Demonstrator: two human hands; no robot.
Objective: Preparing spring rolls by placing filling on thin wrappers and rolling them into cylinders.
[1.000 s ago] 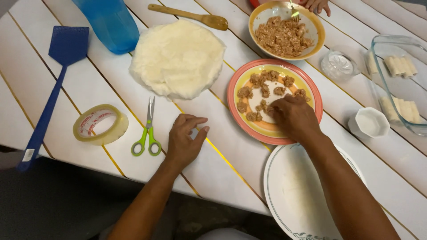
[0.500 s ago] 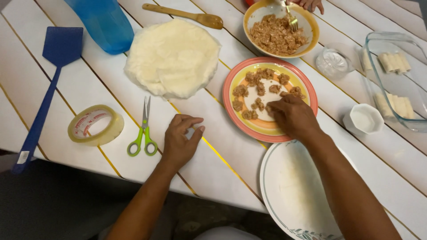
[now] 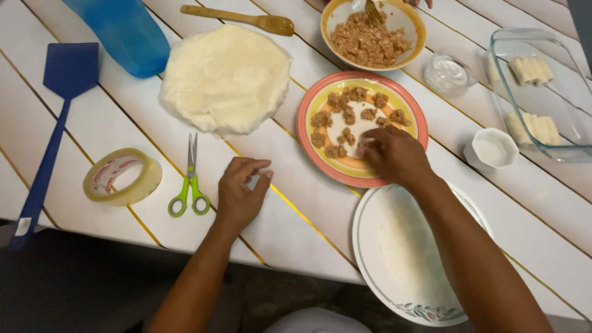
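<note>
The right hand (image 3: 394,155) sits at centre right of the frame, over the lower edge of the orange-rimmed plate (image 3: 308,139). Its fingers are curled downward onto the portions of minced filling (image 3: 345,117) spread in small lumps across the plate's yellow and white centre. The fingertips are bunched at one lump near the plate's lower middle; whether that lump is actually pinched cannot be told from this view.

The left hand (image 3: 239,194) rests on the white slatted table (image 3: 74,111) at lower centre, fingers loosely bent, thumb and forefinger parted, holding nothing. It lies just right of the green-handled scissors (image 3: 190,179), not touching them.

A roll of clear tape (image 3: 122,176) lies left of the scissors. A blue fly swatter (image 3: 52,123) runs along the left edge. A stack of pale round wrappers (image 3: 225,77) occupies upper centre, with a blue plastic jug (image 3: 120,31) at upper left and a wooden spoon (image 3: 237,18) above the stack.

A yellow bowl (image 3: 414,28) of the same filling stands at the top, a fork (image 3: 373,11) in it and another person's fingers (image 3: 419,2) at the frame edge. A glass baking dish (image 3: 573,98) at upper right holds rolled wrappers (image 3: 530,69). A small white cup (image 3: 492,148) and a small glass dish (image 3: 449,73) stand between it and the plate. A white oval plate (image 3: 370,271) lies at lower right, under the right forearm.
</note>
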